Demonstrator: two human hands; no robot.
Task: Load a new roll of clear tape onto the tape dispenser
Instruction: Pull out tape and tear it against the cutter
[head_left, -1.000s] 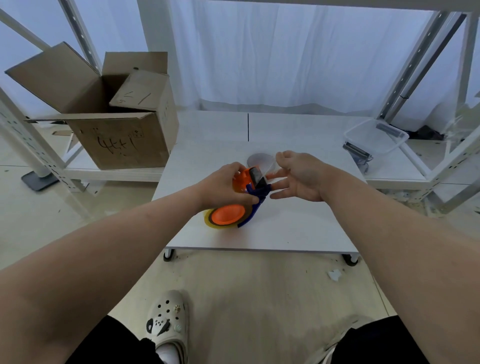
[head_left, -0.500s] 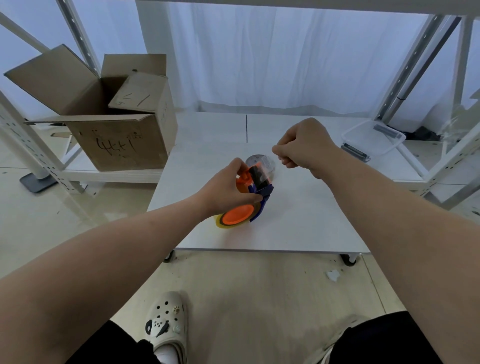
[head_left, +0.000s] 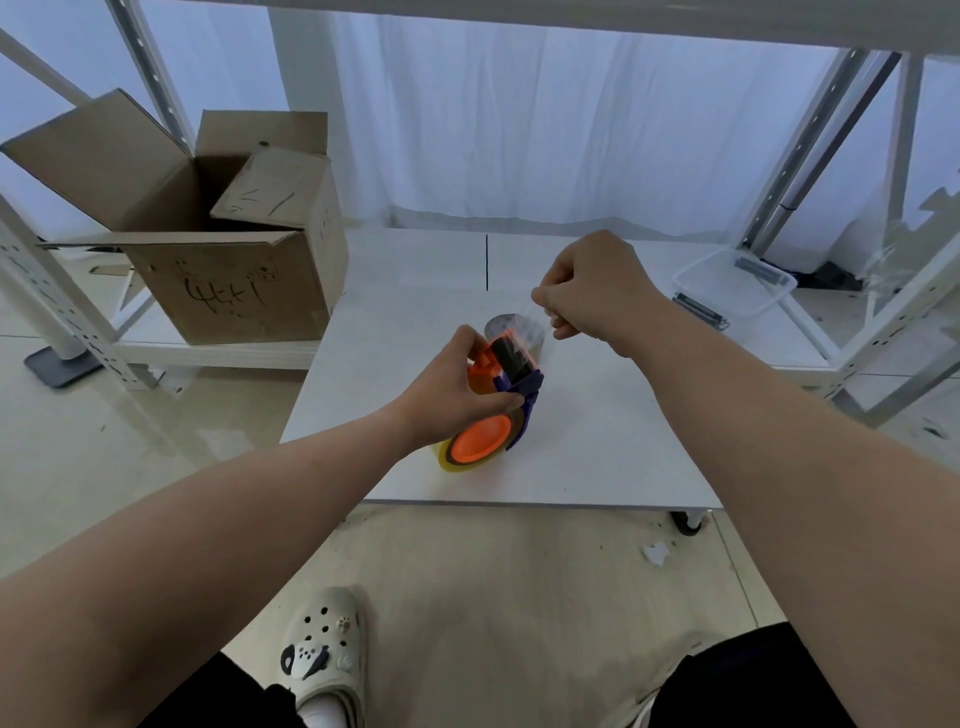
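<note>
Hands (head_left: 451, 387) grip dispenser (head_left: 498, 400), seemingly tape, over white table (head_left: 597, 441).

I see: white curtain (head_left: 519, 130) behind; white table (head_left: 597, 457) on castors; metal racking (head_left: 810, 140); open cardboard box (head_left: 228, 291); beige floor (head_left: 493, 597).

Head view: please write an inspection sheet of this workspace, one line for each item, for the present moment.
Surface: white low table, bare apart from the job's things.
Job's things: orange and blue handheld tape dispenser with a yellowish clear tape roll on its orange hub; a clear tape strip is pulled up from its head.
Clutter: grey round object behind the dispenser, identity unclear.
Grippers: left hand grips the dispenser; right hand pinches the strip's end.
Cables: nothing seen.
Surroundings: open brown cardboard box, clear plastic tray, white metal shelving, white curtain.
</note>
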